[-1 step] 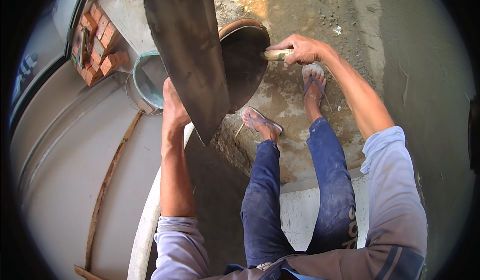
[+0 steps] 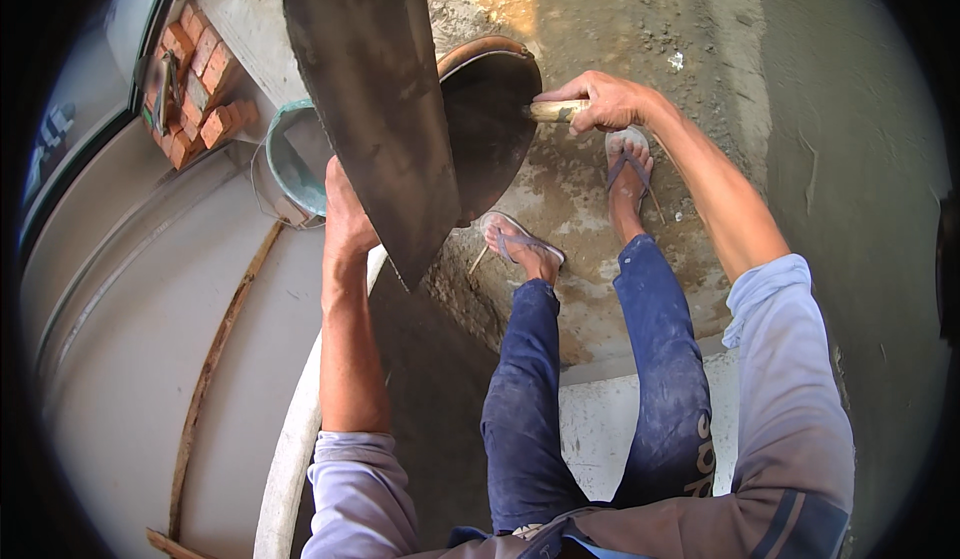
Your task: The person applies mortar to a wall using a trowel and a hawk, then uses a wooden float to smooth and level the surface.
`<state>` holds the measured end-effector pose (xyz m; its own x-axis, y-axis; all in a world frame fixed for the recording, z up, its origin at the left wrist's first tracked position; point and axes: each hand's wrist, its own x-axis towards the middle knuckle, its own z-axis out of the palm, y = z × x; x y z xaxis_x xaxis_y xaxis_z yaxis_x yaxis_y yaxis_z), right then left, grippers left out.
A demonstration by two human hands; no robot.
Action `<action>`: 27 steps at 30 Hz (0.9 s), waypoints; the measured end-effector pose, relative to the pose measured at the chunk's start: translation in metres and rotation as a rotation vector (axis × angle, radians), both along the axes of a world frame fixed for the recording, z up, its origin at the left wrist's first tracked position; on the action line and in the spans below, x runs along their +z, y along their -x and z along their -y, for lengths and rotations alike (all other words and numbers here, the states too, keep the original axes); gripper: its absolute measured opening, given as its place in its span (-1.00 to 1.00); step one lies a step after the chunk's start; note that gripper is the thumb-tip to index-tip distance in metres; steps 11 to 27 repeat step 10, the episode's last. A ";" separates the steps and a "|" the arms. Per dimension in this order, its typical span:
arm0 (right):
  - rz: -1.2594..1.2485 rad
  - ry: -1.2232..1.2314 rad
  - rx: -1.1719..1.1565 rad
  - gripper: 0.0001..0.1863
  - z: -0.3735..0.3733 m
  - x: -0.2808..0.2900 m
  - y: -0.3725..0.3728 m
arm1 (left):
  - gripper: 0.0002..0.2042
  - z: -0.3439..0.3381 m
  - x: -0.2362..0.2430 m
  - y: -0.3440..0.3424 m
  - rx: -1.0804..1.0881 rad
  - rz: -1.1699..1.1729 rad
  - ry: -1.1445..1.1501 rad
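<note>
My left hand (image 2: 348, 217) holds up a dark, flat, smeared board (image 2: 385, 99), a long plate tilted with one corner pointing down. Most of that hand's fingers are hidden behind the board. My right hand (image 2: 606, 102) is closed round the short wooden handle of a dark, round, bowl-like scoop (image 2: 495, 124) with an orange-brown rim. The scoop's left part is covered by the board, so I cannot tell whether the two touch. Both tools are in the air in front of me, above the wet, gritty floor.
A green bucket (image 2: 287, 149) stands beside my left hand. Stacked red bricks (image 2: 205, 89) lie at the far left. A wooden strip (image 2: 215, 359) and a curved white edge (image 2: 300, 429) run along my left. Smooth wet cement (image 2: 850, 159) spreads at the right.
</note>
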<state>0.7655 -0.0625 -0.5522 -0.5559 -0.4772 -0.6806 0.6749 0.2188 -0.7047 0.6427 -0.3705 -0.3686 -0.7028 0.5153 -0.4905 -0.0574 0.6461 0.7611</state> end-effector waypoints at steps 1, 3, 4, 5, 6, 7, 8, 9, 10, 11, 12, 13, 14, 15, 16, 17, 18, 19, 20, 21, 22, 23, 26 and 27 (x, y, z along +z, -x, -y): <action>-0.016 0.007 0.000 -0.24 0.000 -0.001 -0.002 | -0.63 0.007 -0.006 0.000 0.015 -0.036 -0.023; -0.046 0.018 0.000 -0.25 0.002 0.000 -0.005 | -0.57 0.023 -0.024 -0.003 0.043 -0.106 -0.072; -0.053 0.014 0.004 -0.25 0.002 0.000 -0.005 | -0.55 0.029 -0.032 -0.006 0.079 -0.080 -0.108; -0.060 0.011 0.010 -0.25 0.002 0.000 -0.004 | -0.53 0.036 -0.038 -0.010 0.116 -0.054 -0.143; -0.064 0.007 0.021 -0.24 0.002 0.002 -0.003 | -0.51 0.037 -0.041 -0.013 0.158 -0.026 -0.179; -0.104 0.004 0.050 -0.25 0.003 0.003 -0.001 | -0.52 0.037 -0.044 -0.016 0.154 -0.033 -0.186; -0.145 0.004 0.081 -0.25 0.004 0.004 0.002 | -0.53 0.036 -0.047 -0.019 0.152 -0.040 -0.192; -0.185 0.005 0.113 -0.25 0.007 0.005 0.003 | -0.55 0.034 -0.046 -0.019 0.152 -0.048 -0.197; -0.134 0.011 0.111 -0.25 0.010 0.006 0.002 | -0.56 0.036 -0.043 -0.017 0.068 0.014 -0.239; -0.134 0.011 0.111 -0.25 0.010 0.006 0.002 | -0.56 0.036 -0.043 -0.017 0.068 0.014 -0.239; -0.134 0.011 0.111 -0.25 0.010 0.006 0.002 | -0.56 0.036 -0.043 -0.017 0.068 0.014 -0.239; -0.134 0.011 0.111 -0.25 0.010 0.006 0.002 | -0.56 0.036 -0.043 -0.017 0.068 0.014 -0.239; -0.134 0.011 0.111 -0.25 0.010 0.006 0.002 | -0.56 0.036 -0.043 -0.017 0.068 0.014 -0.239; -0.134 0.011 0.111 -0.25 0.010 0.006 0.002 | -0.56 0.036 -0.043 -0.017 0.068 0.014 -0.239; -0.134 0.011 0.111 -0.25 0.010 0.006 0.002 | -0.56 0.036 -0.043 -0.017 0.068 0.014 -0.239; -0.134 0.011 0.111 -0.25 0.010 0.006 0.002 | -0.56 0.036 -0.043 -0.017 0.068 0.014 -0.239; -0.134 0.011 0.111 -0.25 0.010 0.006 0.002 | -0.56 0.036 -0.043 -0.017 0.068 0.014 -0.239; -0.134 0.011 0.111 -0.25 0.010 0.006 0.002 | -0.56 0.036 -0.043 -0.017 0.068 0.014 -0.239; -0.134 0.011 0.111 -0.25 0.010 0.006 0.002 | -0.56 0.036 -0.043 -0.017 0.068 0.014 -0.239; -0.134 0.011 0.111 -0.25 0.010 0.006 0.002 | -0.56 0.036 -0.043 -0.017 0.068 0.014 -0.239; -0.134 0.011 0.111 -0.25 0.010 0.006 0.002 | -0.56 0.036 -0.043 -0.017 0.068 0.014 -0.239; -0.134 0.011 0.111 -0.25 0.010 0.006 0.002 | -0.56 0.036 -0.043 -0.017 0.068 0.014 -0.239; -0.134 0.011 0.111 -0.25 0.010 0.006 0.002 | -0.56 0.036 -0.043 -0.017 0.068 0.014 -0.239; -0.134 0.011 0.111 -0.25 0.010 0.006 0.002 | -0.56 0.036 -0.043 -0.017 0.068 0.014 -0.239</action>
